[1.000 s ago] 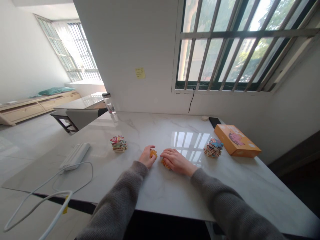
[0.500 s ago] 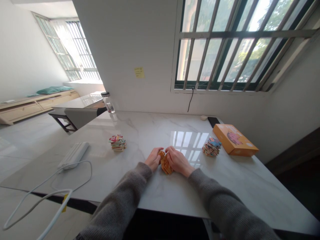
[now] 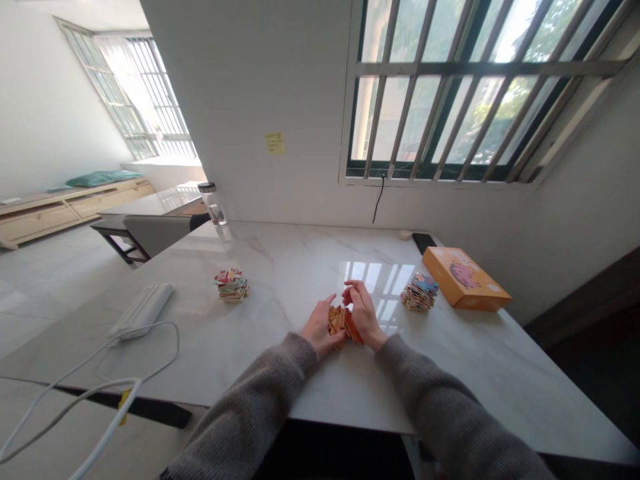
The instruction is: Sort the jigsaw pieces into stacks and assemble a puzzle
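I've got one head-worn view, looking forward and down across the table toward the barred window, tilted, with both hands close in at lower centre.

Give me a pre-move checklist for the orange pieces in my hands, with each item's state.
1. Both hands on the bundle: left hand and right hand press the orange pieces from either side. Ok.
2. Pieces squared up: they look splayed and uneven. Not ok.
3. Bundle steadied on the table: cannot tell.
4. Left pile apart from the hands. Ok.
5. Right pile and orange box apart from the hands. Ok.
6. Grip firmness: cannot tell.
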Tool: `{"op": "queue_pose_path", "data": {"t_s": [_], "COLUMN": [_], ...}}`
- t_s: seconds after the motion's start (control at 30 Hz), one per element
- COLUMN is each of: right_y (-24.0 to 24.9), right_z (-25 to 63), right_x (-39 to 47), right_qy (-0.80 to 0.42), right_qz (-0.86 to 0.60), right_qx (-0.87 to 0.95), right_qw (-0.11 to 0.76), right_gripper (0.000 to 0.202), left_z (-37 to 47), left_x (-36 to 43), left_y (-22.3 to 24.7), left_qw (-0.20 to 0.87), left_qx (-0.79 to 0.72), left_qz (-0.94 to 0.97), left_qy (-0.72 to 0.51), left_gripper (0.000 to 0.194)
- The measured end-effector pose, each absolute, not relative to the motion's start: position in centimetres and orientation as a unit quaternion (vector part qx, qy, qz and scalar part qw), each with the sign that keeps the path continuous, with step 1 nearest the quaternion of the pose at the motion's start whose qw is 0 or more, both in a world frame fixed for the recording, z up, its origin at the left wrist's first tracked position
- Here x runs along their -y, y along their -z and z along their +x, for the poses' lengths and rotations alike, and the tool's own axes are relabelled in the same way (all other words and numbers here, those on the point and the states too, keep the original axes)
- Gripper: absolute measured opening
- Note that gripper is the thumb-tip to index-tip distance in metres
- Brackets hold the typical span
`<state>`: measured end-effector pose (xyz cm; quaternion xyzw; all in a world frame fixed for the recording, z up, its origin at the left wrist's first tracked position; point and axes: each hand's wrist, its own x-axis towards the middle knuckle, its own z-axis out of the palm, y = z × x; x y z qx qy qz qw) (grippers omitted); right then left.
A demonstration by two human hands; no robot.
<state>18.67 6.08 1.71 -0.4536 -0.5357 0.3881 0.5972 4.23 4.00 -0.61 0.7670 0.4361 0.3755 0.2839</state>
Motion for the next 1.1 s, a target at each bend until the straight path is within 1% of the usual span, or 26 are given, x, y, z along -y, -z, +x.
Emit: {"op": "queue_pose_path", "data": {"t_s": [0.07,0.13,0.23,0.3,0.37,0.4,0.5,0.57,0.67,0.8,0.93,1.03,1.1], "right_y": [-1.8,-1.7,-1.8,-2.0,-2.3,-2.3,-2.1,-1.6,-0.8,-0.5,-0.6,-0.6,-0.6], "right_z": [18.8,19.0,19.2,19.5,20.1,20.4,21.1,21.1,20.6,19.4,18.5,18.4,18.6], "right_x": [-6.1,-6.3,-6.7,-7.0,-7.3,-7.3,-7.0,-6.5,-5.8,-5.0,-4.3,-4.0,-3.9], "right_qy": [-0.392,-0.382,-0.415,-0.484,-0.542,-0.551,-0.514,-0.49,-0.492,-0.543,-0.586,-0.607,-0.606], "right_qz": [-0.449,-0.45,-0.435,-0.406,-0.377,-0.371,-0.397,-0.439,-0.471,-0.43,-0.386,-0.358,-0.355], "right_qx": [0.484,0.456,0.423,0.388,0.354,0.349,0.383,0.416,0.436,0.428,0.422,0.425,0.441], "right_qw": [0.641,0.666,0.677,0.671,0.662,0.661,0.657,0.628,0.588,0.581,0.574,0.568,0.558], "right_gripper": [0.021,0.021,0.023,0.027,0.029,0.029,0.025,0.024,0.031,0.038,0.041,0.045,0.047], "left_z": [4.6,5.0,5.7,6.1,6.1,6.0,5.4,5.0,4.7,5.2,5.0,3.8,3.0], "left_x": [-4.0,-3.9,-3.8,-3.7,-3.8,-3.9,-4.2,-4.4,-4.5,-4.3,-4.6,-5.3,-5.6], "left_y": [0.4,0.1,-0.3,-0.3,-0.3,-0.2,0.0,0.1,0.3,0.3,0.3,1.1,1.8], "left_qw": [0.286,0.281,0.266,0.265,0.275,0.282,0.294,0.279,0.235,0.208,0.204,0.185,0.19], "left_qx": [-0.424,-0.424,-0.447,-0.451,-0.438,-0.429,-0.406,-0.397,-0.385,-0.346,-0.293,-0.314,-0.318], "left_qz": [0.772,0.781,0.783,0.778,0.772,0.769,0.76,0.762,0.78,0.813,0.823,0.823,0.825], "left_qy": [-0.378,-0.361,-0.341,-0.348,-0.369,-0.381,-0.414,-0.428,-0.434,-0.419,-0.441,-0.436,-0.426], "left_gripper": [0.075,0.07,0.083,0.086,0.08,0.077,0.073,0.069,0.066,0.07,0.082,0.089,0.093]}}
